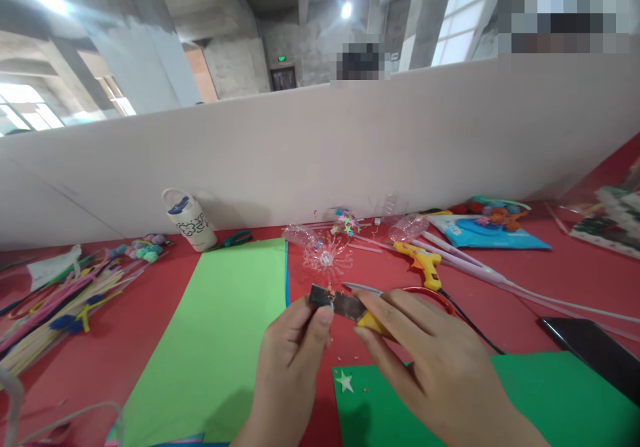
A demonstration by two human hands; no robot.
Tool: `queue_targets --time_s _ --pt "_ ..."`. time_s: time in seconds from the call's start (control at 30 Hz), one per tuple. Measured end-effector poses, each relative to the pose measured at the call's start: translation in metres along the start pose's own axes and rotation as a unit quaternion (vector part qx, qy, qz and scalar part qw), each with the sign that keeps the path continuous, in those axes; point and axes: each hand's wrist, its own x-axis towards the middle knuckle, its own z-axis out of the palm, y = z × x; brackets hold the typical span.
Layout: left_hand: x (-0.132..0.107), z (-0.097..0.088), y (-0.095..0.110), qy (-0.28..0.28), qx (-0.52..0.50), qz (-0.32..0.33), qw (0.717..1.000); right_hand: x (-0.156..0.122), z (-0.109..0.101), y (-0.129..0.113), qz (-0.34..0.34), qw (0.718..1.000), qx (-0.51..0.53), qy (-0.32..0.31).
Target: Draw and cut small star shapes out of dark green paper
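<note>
Both my hands hold a small utility knife with a yellow handle and a grey metal blade, above the red table. My left hand pinches the blade's left end between thumb and fingers. My right hand grips the yellow handle, fingers closed round it. Just beyond the knife lies a cut clear plastic bottle piece with splayed strips. A light green sheet lies left of my hands, and a dark green sheet with a white star lies under my right hand.
A yellow glue gun with a black cord lies behind my right hand. Pipe cleaners and pompoms fill the left side. A white mug, scissors, a black phone and a white partition are also here.
</note>
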Motion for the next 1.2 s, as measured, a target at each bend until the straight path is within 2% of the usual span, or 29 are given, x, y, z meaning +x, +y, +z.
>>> queue_targets --time_s 0.17,0.27,0.4,0.5,0.63,0.97,1.2 --pt "0.001 0.000 0.004 0.000 -0.003 -0.001 1.000 0.000 0.000 0.002 0.002 1.000 -0.018 0.012" --pt "0.000 0.001 0.006 -0.014 -0.032 -0.021 0.999 0.001 0.000 0.011 0.033 0.998 -0.042 0.040" --pt "-0.001 0.003 0.007 -0.022 -0.090 -0.063 0.994 0.002 -0.004 0.017 0.076 0.997 0.006 0.024" --pt "0.001 0.003 0.005 -0.012 -0.114 -0.064 0.991 0.000 -0.005 0.012 0.049 0.998 0.040 -0.017" --pt "0.003 0.000 0.004 -0.036 -0.111 -0.045 0.992 -0.001 -0.003 0.005 0.004 0.999 0.034 -0.039" --pt "-0.003 0.000 0.004 -0.057 -0.177 -0.071 0.980 -0.001 -0.001 0.005 0.000 0.998 0.045 -0.046" --pt "-0.004 0.000 0.004 -0.073 -0.186 -0.065 0.978 -0.002 -0.002 0.005 0.009 0.998 0.048 -0.049"
